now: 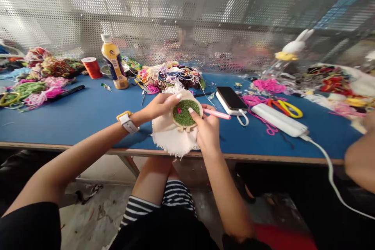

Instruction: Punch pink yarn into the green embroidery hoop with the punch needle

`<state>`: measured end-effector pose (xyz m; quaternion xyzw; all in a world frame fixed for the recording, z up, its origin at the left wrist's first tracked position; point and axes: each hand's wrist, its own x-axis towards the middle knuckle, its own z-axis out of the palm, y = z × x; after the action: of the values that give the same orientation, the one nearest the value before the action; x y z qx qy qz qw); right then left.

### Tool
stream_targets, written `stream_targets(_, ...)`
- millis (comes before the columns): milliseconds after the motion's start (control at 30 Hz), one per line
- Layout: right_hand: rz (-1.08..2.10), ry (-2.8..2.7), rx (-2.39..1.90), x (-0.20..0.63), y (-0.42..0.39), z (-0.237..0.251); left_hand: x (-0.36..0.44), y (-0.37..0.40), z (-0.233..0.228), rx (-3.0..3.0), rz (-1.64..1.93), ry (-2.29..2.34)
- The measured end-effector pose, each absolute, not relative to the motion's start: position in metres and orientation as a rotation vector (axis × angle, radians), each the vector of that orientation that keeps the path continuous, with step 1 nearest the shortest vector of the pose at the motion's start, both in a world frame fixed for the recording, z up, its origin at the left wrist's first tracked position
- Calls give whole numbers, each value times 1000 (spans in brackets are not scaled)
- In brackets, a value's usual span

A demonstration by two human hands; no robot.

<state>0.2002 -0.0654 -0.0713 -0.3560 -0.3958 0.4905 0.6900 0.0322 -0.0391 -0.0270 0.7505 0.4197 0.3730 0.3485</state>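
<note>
Between my two hands is a small round embroidery hoop [186, 115], with white frayed-edge cloth [175, 142] stretched in it and hanging down at the front. Green looped yarn fills the hoop, with a small pink patch left of the middle. My left hand [159, 107] grips the hoop's left edge, thumb on the rim. My right hand [208, 127] holds the right side, its thumb pressing on the green loops. A pink pen-like tool [216, 113] sticks out to the right from under my right hand's fingers; its tip is hidden.
On the blue table [88, 113] stand a yellow drink bottle [115, 62] and a red thread spool [92, 68]. Tangled yarn [178, 76] lies behind the hoop. To the right are a phone [231, 97], a white power strip [279, 120] and scissors [288, 108]. Another person's arm [361, 160] reaches in at right.
</note>
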Motion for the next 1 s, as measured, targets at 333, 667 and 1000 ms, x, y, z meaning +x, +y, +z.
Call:
stream_targets(333,760,-1293,-1068,231,-3,-48,42,-3,-19,1656,1110,1104)
stream_targets(667,83,-1731,-1937,345,92,-41,16,24,-46,1421,1165,1094)
stream_targets(1000,31,-1667,-1926,348,94,-54,0,20,-30,1611,899,1513)
